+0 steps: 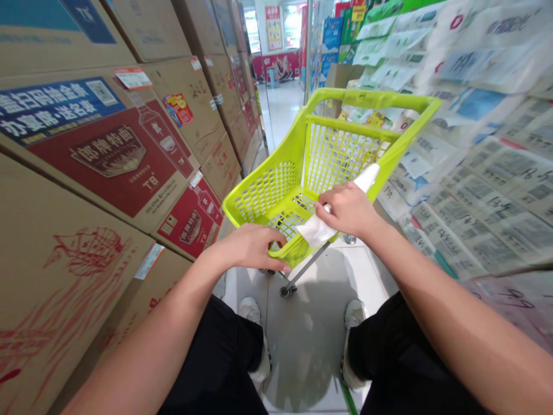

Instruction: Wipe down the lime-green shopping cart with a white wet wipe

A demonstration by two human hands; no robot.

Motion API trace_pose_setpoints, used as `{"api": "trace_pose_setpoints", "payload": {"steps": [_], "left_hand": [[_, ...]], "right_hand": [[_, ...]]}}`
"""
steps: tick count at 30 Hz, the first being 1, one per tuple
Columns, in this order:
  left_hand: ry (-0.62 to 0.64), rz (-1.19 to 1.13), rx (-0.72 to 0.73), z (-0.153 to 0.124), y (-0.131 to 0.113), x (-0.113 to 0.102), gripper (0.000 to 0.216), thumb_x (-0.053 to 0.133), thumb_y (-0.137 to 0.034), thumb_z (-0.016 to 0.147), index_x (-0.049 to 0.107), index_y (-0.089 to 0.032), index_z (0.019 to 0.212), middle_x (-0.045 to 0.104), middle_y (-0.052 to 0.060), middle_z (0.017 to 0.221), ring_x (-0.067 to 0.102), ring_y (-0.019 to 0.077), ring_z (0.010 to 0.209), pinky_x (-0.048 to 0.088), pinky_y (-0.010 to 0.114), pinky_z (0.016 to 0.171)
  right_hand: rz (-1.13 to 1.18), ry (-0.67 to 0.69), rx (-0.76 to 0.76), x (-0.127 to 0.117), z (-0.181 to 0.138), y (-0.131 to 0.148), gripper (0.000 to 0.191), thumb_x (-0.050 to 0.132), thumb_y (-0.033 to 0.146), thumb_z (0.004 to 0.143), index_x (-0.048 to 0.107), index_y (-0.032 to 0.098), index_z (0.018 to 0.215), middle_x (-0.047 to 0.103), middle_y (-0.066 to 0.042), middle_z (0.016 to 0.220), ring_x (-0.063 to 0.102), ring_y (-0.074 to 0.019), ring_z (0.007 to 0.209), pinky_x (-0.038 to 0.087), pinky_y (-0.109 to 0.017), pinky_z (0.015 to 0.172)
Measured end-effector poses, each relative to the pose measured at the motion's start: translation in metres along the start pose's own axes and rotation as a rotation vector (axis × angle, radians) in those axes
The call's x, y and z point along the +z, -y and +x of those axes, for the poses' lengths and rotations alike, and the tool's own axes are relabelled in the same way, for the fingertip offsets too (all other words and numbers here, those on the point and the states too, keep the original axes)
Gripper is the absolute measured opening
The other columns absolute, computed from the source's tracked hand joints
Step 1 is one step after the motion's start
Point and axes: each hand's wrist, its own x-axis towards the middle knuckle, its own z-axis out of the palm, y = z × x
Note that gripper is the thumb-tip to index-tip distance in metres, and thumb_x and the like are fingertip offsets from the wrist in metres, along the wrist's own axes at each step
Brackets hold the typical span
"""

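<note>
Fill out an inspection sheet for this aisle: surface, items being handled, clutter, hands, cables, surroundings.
Surface: light tiled floor, with shadows across it.
Items being handled: yellow-green shopping cart with perforated basket walls; white sheet, cloth or tissue, cannot tell which.
Clutter: narrow green strip beside the right shoe; what it is cannot be told.
Left hand: fingers curled on the basket's near rim.
Right hand: holding the white sheet against the basket's right-hand rim.
Cables: nothing seen.
Surroundings: stacked printed cartons on the left; packaged goods, partly blurred, on the right; bright windows beyond the aisle.
</note>
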Motion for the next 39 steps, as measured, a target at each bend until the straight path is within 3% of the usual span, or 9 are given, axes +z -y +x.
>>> {"api": "trace_pose_setpoints", "payload": {"steps": [3, 6, 9, 13, 18, 23, 28, 34, 39], "left_hand": [[-0.135, -0.089, 0.048, 0.001, 0.000, 0.003, 0.057, 0.091, -0.067, 0.085, 0.075, -0.026, 0.121, 0.083, 0.006, 0.112, 0.079, 0.0313, 0.098, 0.052, 0.035, 0.075], [-0.250, -0.210, 0.117, 0.003, 0.004, 0.005, 0.069, 0.093, -0.070, 0.082, 0.070, -0.025, 0.128, 0.080, 0.008, 0.121, 0.077, 0.0308, 0.103, 0.054, 0.036, 0.081], [-0.251, -0.327, 0.255, 0.005, 0.007, 0.004, 0.047, 0.083, -0.065, 0.093, 0.071, -0.022, 0.108, 0.076, 0.007, 0.110, 0.073, 0.0259, 0.097, 0.054, 0.036, 0.085], [-0.206, -0.397, 0.295, 0.007, 0.004, 0.001, 0.046, 0.058, -0.048, 0.110, 0.056, -0.022, 0.073, 0.061, 0.001, 0.084, 0.060, 0.0172, 0.077, 0.047, 0.032, 0.075], [-0.213, -0.449, 0.324, 0.012, 0.002, 0.001, 0.040, 0.064, -0.045, 0.103, 0.054, -0.023, 0.071, 0.063, 0.001, 0.079, 0.059, 0.0165, 0.074, 0.046, 0.032, 0.073], [-0.210, -0.194, 0.173, 0.018, -0.001, 0.002, 0.046, 0.081, -0.062, 0.088, 0.059, -0.023, 0.078, 0.068, 0.000, 0.078, 0.061, 0.0191, 0.072, 0.039, 0.032, 0.068], [-0.153, 0.071, 0.069, 0.023, -0.007, 0.005, 0.055, 0.083, -0.078, 0.086, 0.073, -0.025, 0.088, 0.081, 0.007, 0.089, 0.076, 0.0311, 0.085, 0.040, 0.035, 0.065], [-0.115, 0.153, 0.073, 0.027, -0.010, 0.005, 0.050, 0.080, -0.073, 0.091, 0.077, -0.023, 0.088, 0.083, 0.011, 0.090, 0.079, 0.0336, 0.087, 0.046, 0.037, 0.066], [-0.113, 0.141, 0.040, 0.026, -0.012, 0.005, 0.046, 0.079, -0.068, 0.092, 0.080, -0.023, 0.088, 0.085, 0.012, 0.094, 0.080, 0.0349, 0.089, 0.051, 0.040, 0.071]], "right_hand": [[0.072, -0.042, -0.055, 0.002, -0.007, 0.014, 0.045, 0.052, 0.049, 0.112, 0.078, 0.020, 0.088, 0.079, -0.009, 0.087, 0.063, -0.0283, 0.087, 0.031, -0.045, 0.086], [0.151, -0.060, -0.129, 0.006, -0.015, 0.040, 0.046, 0.056, 0.057, 0.112, 0.079, 0.022, 0.093, 0.079, -0.006, 0.090, 0.061, -0.0284, 0.091, 0.030, -0.046, 0.089], [0.171, -0.076, -0.135, 0.008, -0.017, 0.050, 0.051, 0.059, 0.065, 0.110, 0.078, 0.022, 0.090, 0.077, -0.006, 0.088, 0.059, -0.0276, 0.089, 0.030, -0.045, 0.087], [0.155, -0.071, -0.099, 0.009, -0.013, 0.033, 0.054, 0.059, 0.065, 0.110, 0.075, 0.021, 0.083, 0.076, -0.008, 0.083, 0.060, -0.0277, 0.086, 0.031, -0.044, 0.083], [0.118, -0.077, 0.013, 0.010, -0.007, 0.003, 0.044, 0.059, 0.050, 0.111, 0.077, 0.020, 0.085, 0.077, -0.010, 0.084, 0.063, -0.0291, 0.087, 0.037, -0.045, 0.087], [0.162, -0.180, -0.135, 0.009, -0.011, 0.022, 0.032, 0.055, 0.036, 0.111, 0.079, 0.021, 0.098, 0.080, -0.013, 0.112, 0.064, -0.0333, 0.110, 0.041, -0.050, 0.104], [0.177, -0.043, -0.249, 0.013, -0.011, 0.040, 0.043, 0.050, 0.043, 0.115, 0.075, 0.022, 0.086, 0.074, -0.004, 0.083, 0.058, -0.0258, 0.083, 0.034, -0.044, 0.080], [0.124, -0.025, -0.114, 0.012, -0.006, 0.011, 0.044, 0.051, 0.042, 0.113, 0.070, 0.021, 0.079, 0.074, -0.008, 0.082, 0.056, -0.0263, 0.082, 0.032, -0.044, 0.082], [0.150, -0.027, -0.204, 0.012, -0.014, 0.038, 0.044, 0.053, 0.050, 0.113, 0.072, 0.023, 0.084, 0.076, -0.007, 0.088, 0.058, -0.0281, 0.089, 0.034, -0.046, 0.086]]}}
